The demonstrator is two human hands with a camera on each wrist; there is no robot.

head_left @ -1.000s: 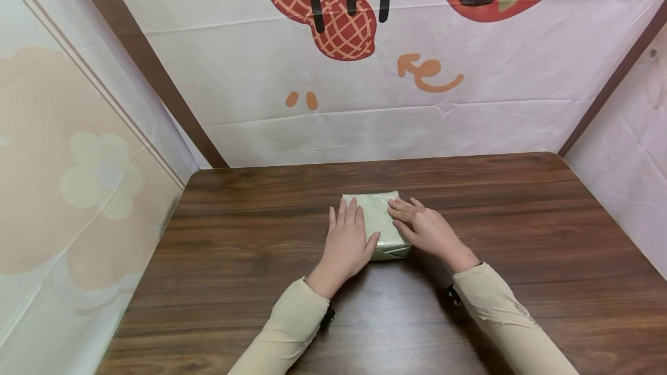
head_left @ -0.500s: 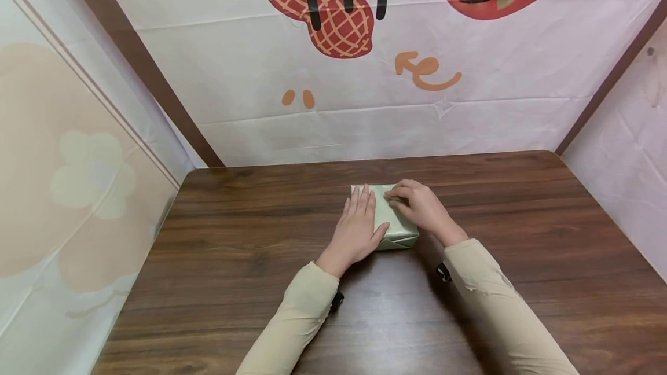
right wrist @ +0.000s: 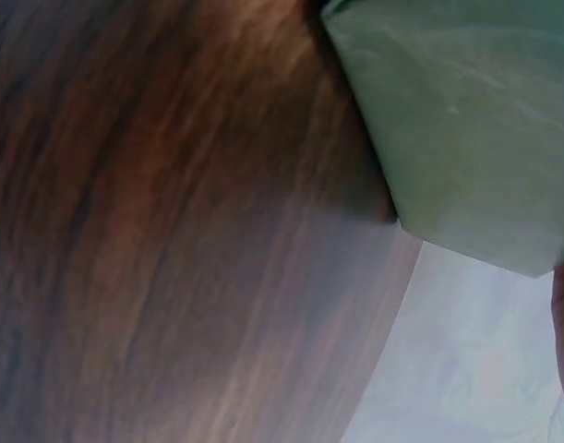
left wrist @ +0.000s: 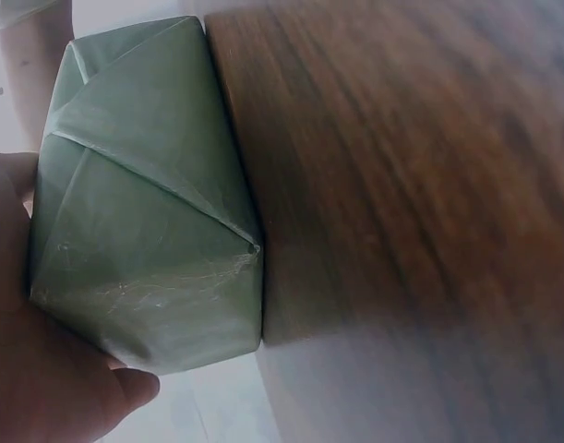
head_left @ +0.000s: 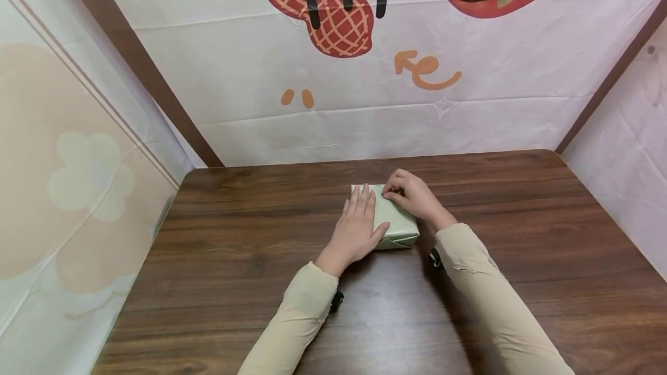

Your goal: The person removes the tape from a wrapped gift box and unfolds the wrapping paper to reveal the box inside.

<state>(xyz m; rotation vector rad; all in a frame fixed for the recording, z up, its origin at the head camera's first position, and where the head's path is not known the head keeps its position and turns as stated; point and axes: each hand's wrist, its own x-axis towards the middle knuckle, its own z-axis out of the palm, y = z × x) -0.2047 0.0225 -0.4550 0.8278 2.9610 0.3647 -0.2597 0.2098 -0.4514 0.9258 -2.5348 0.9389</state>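
A small box wrapped in pale green paper point(head_left: 397, 220) lies on the wooden table. Flat on its left part rests my left hand point(head_left: 355, 229), fingers straight and thumb spread toward the near edge. My right hand point(head_left: 417, 198) is at the far right of the box's top, fingers curled, thumb and fingertips pinching at the wrapping paper; the pinched bit is too small to make out. In the left wrist view the box's end point(left wrist: 152, 194) shows folded triangular flaps. The right wrist view catches a side of the box point(right wrist: 475, 138) and little of the hand.
The dark wood-grain table point(head_left: 234, 259) extends on all sides of the box. A white printed cloth point(head_left: 365, 126) hangs behind its far edge, with more cloth panels at left and right. A black strap point(head_left: 435, 257) shows under the right wrist.
The box and left hand have shifted slightly right and away. My right hand has gone from lying on the top with extended fingers to curled, pinching fingers farther toward the back.
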